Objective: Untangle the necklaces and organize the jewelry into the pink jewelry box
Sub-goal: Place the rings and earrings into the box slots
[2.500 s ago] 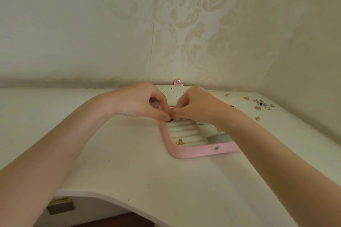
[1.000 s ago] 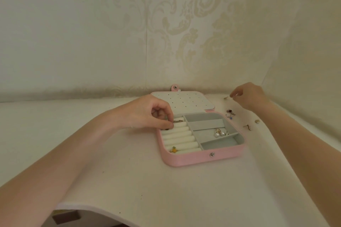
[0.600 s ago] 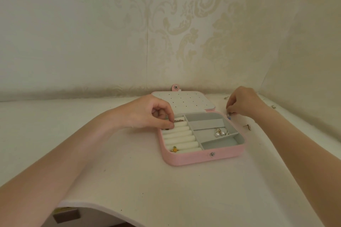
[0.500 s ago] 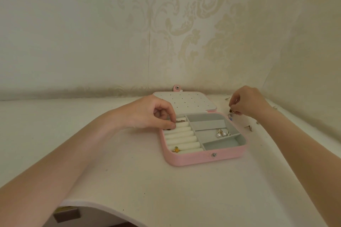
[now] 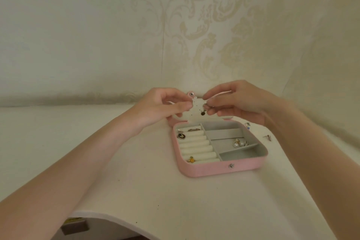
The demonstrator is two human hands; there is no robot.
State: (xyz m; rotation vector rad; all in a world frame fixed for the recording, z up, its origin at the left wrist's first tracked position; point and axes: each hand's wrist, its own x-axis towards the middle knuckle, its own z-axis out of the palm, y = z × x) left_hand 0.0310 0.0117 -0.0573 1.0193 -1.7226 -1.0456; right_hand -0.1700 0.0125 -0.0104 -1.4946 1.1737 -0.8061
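The pink jewelry box [image 5: 224, 169] lies open on the white table. My left hand [image 5: 161, 107] pinches the box's white perforated earring panel [image 5: 195, 110] and holds it tilted up. My right hand [image 5: 235, 103] pinches a small dark earring [image 5: 203, 112] against that panel. Inside the box, the ring rolls hold a black round piece [image 5: 181, 135], a yellow ring [image 5: 191, 160] and a thin ring [image 5: 191, 129]. Pearl earrings [image 5: 238, 144] lie in a grey compartment.
Small loose earrings lie on the table right of the box: one [image 5: 267, 137] by my right forearm, another [image 5: 247, 124] partly hidden by my hand. The patterned wall corner stands close behind. The table's curved front edge [image 5: 116, 220] runs at the lower left.
My right hand came back from the loose pieces on the right with an earring. My left hand left the ring rolls and lifted the perforated panel. Both hands now meet above the box.
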